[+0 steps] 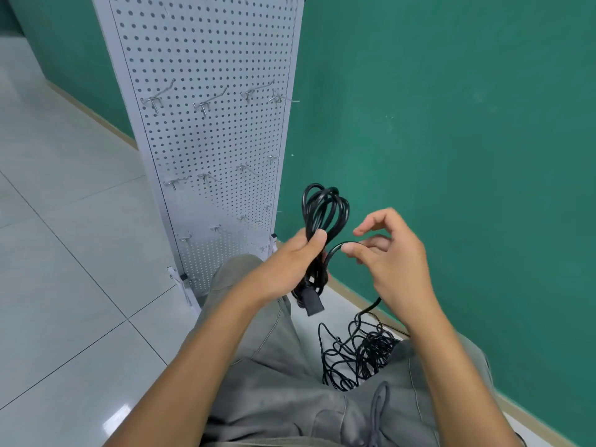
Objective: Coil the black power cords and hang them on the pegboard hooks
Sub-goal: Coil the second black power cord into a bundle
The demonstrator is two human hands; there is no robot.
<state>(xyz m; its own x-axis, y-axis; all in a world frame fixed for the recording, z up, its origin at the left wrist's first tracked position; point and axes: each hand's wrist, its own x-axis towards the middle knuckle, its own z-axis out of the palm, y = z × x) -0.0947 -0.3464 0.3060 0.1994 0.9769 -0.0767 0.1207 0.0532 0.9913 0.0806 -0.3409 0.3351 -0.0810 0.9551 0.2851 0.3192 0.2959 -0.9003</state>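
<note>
Hands two, cord coil one

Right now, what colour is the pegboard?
White with rows of small round holes; the pegboard shows best in the head view.

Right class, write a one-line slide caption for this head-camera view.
Left hand grips the coiled black power cord; right hand feeds another loop beside the pegboard.

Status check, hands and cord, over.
Left hand grips coil. Right hand pinches loose cord. Tangle still on floor. Hooks bare.
</note>
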